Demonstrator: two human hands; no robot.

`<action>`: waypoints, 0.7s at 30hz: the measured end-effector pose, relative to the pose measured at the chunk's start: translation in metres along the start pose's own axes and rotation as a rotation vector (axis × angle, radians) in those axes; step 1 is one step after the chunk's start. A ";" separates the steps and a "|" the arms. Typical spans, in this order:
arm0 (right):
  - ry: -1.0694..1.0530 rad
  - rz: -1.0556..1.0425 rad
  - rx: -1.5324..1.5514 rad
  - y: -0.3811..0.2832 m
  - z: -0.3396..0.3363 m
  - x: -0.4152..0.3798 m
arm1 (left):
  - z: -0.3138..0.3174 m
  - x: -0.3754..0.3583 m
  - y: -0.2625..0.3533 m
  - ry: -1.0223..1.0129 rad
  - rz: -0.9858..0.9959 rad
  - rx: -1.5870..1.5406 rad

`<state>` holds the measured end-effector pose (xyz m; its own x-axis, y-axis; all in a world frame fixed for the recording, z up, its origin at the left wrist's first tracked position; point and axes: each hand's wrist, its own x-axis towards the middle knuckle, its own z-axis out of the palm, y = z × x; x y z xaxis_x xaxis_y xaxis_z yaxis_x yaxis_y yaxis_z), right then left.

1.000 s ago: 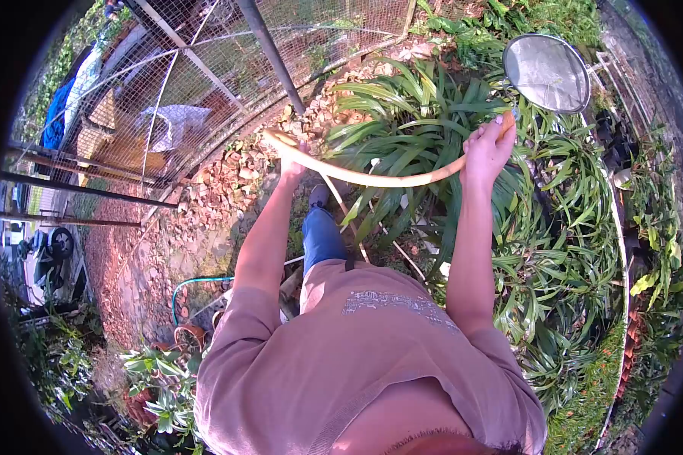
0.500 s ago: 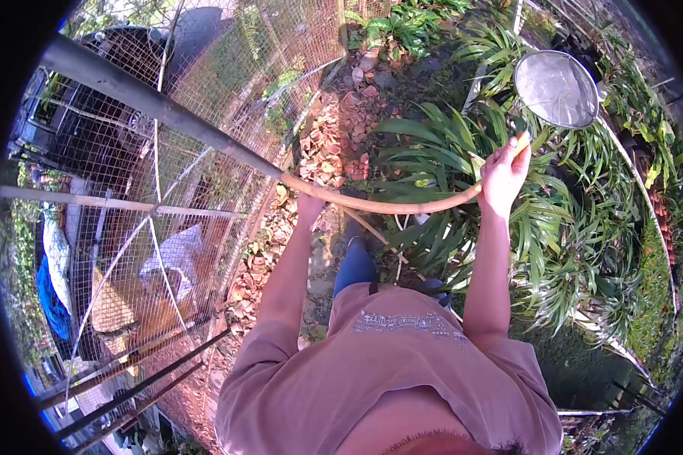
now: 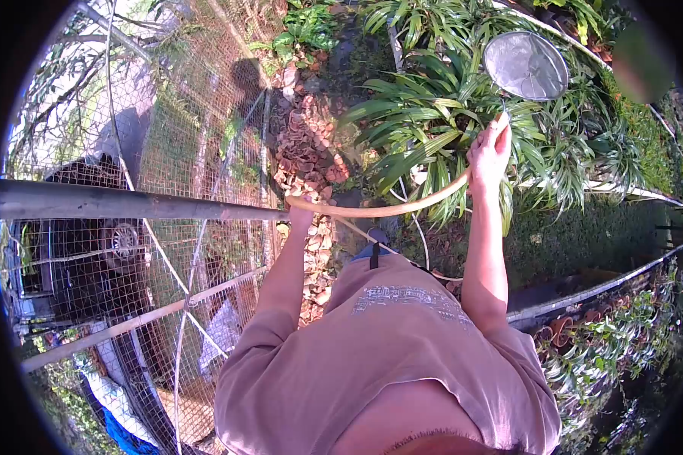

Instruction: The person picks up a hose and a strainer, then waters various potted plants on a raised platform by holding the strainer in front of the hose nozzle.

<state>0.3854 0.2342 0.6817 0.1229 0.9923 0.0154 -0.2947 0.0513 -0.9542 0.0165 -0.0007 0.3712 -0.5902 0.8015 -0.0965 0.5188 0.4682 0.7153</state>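
A round mesh net (image 3: 525,66) on a hoop hangs over leafy plants at the upper right. Its pale wooden handle (image 3: 402,208) looks curved in this wide view and runs from the net across in front of me. My right hand (image 3: 490,155) is closed around the handle just below the hoop. Toward the handle's other end, at the left, my left hand (image 3: 301,214) is closed on it, its fingers largely hidden behind the wood. A dark grey pole (image 3: 144,203) reaches in from the left and meets the view of the handle near that hand.
A wire mesh fence (image 3: 228,114) stands at my left, with a dark vehicle (image 3: 91,250) behind it. Dry leaves (image 3: 307,144) cover the ground ahead. Strap-leaved plants (image 3: 432,106) grow at the right, beside dark green water (image 3: 577,235) and a pale edging (image 3: 584,297).
My view has turned to the right, bringing more of the dark water into sight. The net and right hand appear slightly higher and farther left in view. Both hands keep hold of the handle.
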 end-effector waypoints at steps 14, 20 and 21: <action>0.489 -0.053 -0.062 0.098 -0.136 -0.146 | -0.014 -0.023 -0.005 -0.217 -0.178 -0.637; 0.838 -0.103 -0.143 0.210 -0.136 -0.180 | -0.012 -0.010 -0.002 -0.358 -0.011 -0.053; 0.893 -0.082 -0.203 0.225 -0.138 -0.187 | -0.007 -0.012 0.001 -0.393 0.049 0.018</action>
<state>0.4271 0.0447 0.4230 0.8471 0.5267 -0.0706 -0.0913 0.0133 -0.9957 0.0197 -0.0126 0.3774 -0.2845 0.9028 -0.3225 0.5534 0.4293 0.7137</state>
